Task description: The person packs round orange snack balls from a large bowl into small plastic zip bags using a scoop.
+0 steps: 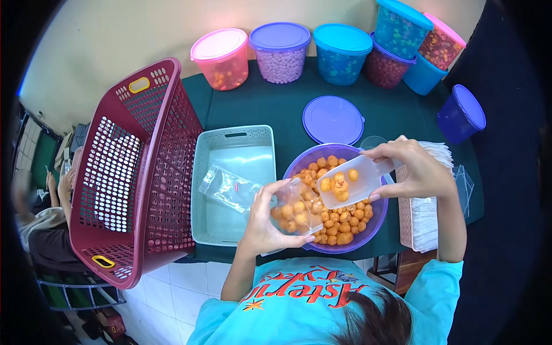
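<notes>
Our left hand (265, 221) grips a clear plastic bag (294, 211) of orange snack balls; our right hand (417, 169) pinches a white scoop (352, 183). Both hover over the purple bowl (299, 164).

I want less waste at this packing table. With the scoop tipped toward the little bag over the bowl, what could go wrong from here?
1. The clear bag in the left hand has a narrow mouth; orange balls sliding off the scoop could miss it, though most would probably drop back into the purple bowl.
2. The bowl sits at the table's near edge, so a bump could spill it.
3. The right hand pinches only the scoop's end, so that grip may let it twist.
</notes>
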The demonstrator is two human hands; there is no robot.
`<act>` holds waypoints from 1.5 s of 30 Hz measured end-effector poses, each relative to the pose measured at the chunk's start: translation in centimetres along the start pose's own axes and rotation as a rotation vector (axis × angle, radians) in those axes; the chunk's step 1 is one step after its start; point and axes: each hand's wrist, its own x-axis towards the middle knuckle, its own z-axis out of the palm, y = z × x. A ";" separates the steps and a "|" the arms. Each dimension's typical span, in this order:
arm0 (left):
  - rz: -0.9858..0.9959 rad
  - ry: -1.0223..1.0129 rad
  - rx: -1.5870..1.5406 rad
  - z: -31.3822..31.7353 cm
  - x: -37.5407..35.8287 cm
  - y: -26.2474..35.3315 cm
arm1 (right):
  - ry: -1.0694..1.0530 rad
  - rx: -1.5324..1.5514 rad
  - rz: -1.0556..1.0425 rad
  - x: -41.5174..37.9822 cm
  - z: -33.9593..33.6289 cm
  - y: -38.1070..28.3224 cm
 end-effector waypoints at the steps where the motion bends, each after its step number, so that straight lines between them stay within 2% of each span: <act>1: 0.007 -0.002 0.000 0.2 0.4 0.3 | -0.073 -0.111 -0.052 0.2 -0.5 -1.0; 4: -0.024 -0.056 -0.035 1.0 1.4 1.3 | -0.109 -0.251 -0.084 0.7 -0.1 -2.2; 10: -0.081 -0.146 -0.116 1.3 3.3 2.2 | -0.103 -0.341 -0.095 1.1 -0.3 -2.7; 12: -0.046 -0.319 -0.178 0.7 4.1 2.2 | -0.121 -0.374 -0.085 1.2 -0.3 -2.0; 13: -0.042 -0.317 -0.176 0.7 4.4 1.7 | -0.139 -0.405 -0.073 1.3 -0.3 -1.6; 15: -0.196 -0.445 -0.506 0.8 5.1 0.4 | -0.146 -0.355 -0.079 1.3 -0.3 -0.5; 16: -0.293 -0.527 -0.574 0.4 5.7 0.6 | -0.156 -0.301 -0.083 1.4 -0.4 -0.3; 17: -0.285 -0.525 -0.571 0.3 6.3 0.4 | -0.152 -0.308 -0.086 1.5 -0.6 -0.3; 19: -0.481 -0.697 -0.614 0.4 7.4 -0.4 | -0.225 -0.283 -0.037 1.7 -1.0 -0.4; 20: -0.462 -0.789 -0.564 0.5 7.9 -0.6 | -0.221 -0.289 -0.039 1.8 -1.2 -0.3; 21: -0.456 -0.789 -0.562 0.7 8.1 -0.8 | -0.220 -0.301 -0.068 1.8 -1.2 -0.3; 23: -0.583 -1.060 -0.441 1.2 8.4 -1.3 | -0.214 -0.314 -0.096 1.9 -1.4 -0.4; 24: -0.553 -1.115 -0.539 1.5 8.2 -1.6 | -0.229 -0.316 -0.102 2.0 -1.5 -0.5; 25: -0.552 -1.119 -0.537 1.8 7.8 -1.5 | -0.244 -0.316 -0.107 2.0 -1.7 -0.6; 27: -0.715 -1.056 -1.076 2.4 7.0 -0.9 | -0.262 -0.301 -0.105 2.3 -2.3 -1.3; 28: -0.730 -1.093 -1.179 2.6 6.8 -1.0 | -0.284 -0.287 -0.107 2.4 -2.7 -1.7; 31: -0.630 -1.112 -1.255 2.1 7.2 -0.2 | -0.311 -0.313 -0.138 2.5 -4.0 -3.1; 32: -0.632 -1.114 -1.255 2.0 7.6 0.5 | -0.341 -0.338 -0.108 2.6 -4.4 -3.9; 34: -0.514 -1.162 -0.737 1.5 8.9 2.7 | -0.377 -0.437 -0.129 2.8 -4.3 -5.6; 35: -0.515 -1.160 -0.739 1.5 9.1 3.0 | -0.410 -0.537 -0.149 2.9 -4.0 -6.5; 37: -0.438 -1.094 -0.676 1.5 9.2 3.4 | -0.434 -0.546 -0.131 3.0 -3.5 -7.4; 43: -0.312 -0.942 -0.711 0.6 9.7 4.5 | -0.209 -0.839 -0.232 2.3 -5.5 -9.3; 45: -0.288 -0.894 -0.717 0.3 9.7 4.6 | -0.229 -0.865 -0.229 2.5 -5.9 -10.0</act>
